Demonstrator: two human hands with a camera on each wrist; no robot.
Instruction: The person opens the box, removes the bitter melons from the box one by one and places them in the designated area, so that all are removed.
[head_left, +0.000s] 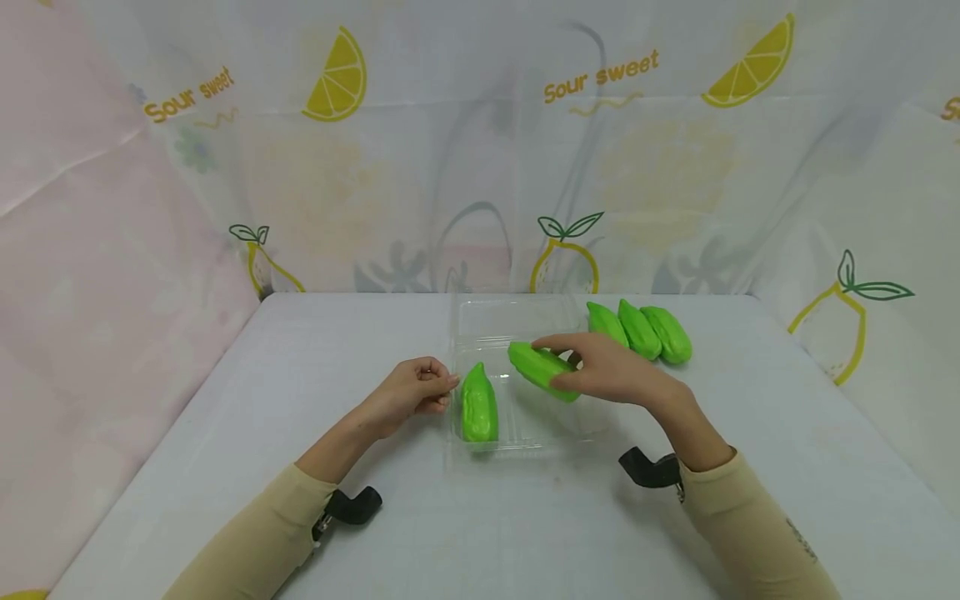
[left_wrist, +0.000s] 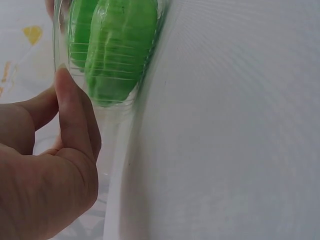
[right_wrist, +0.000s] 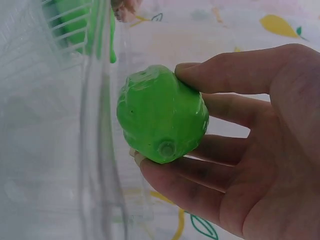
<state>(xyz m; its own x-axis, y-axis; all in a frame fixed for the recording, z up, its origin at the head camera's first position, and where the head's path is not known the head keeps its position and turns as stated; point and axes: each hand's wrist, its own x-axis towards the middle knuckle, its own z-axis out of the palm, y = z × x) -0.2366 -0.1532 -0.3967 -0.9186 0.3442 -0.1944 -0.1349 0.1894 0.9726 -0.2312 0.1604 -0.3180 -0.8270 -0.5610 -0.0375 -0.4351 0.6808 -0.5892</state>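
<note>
A clear plastic clamshell box (head_left: 521,421) lies with its lid (head_left: 517,317) folded back. My left hand (head_left: 416,387) pinches the box's left rim between thumb and finger; in the left wrist view the fingertips meet at the clear edge (left_wrist: 56,40). Inside, along the left wall, lies one bright green, lumpy bitter melon (head_left: 478,408), its pointed end facing away. My right hand (head_left: 611,367) holds another bitter melon (head_left: 536,367), tilted, over the box's right half. Seen end-on in the right wrist view, this held melon (right_wrist: 162,115) sits between thumb and fingers.
Three more green bitter melons (head_left: 639,331) lie side by side at the back right, the nearest one partly behind my right hand. The white table (head_left: 262,433) ends at a hanging cloth (head_left: 420,167) printed with lemons.
</note>
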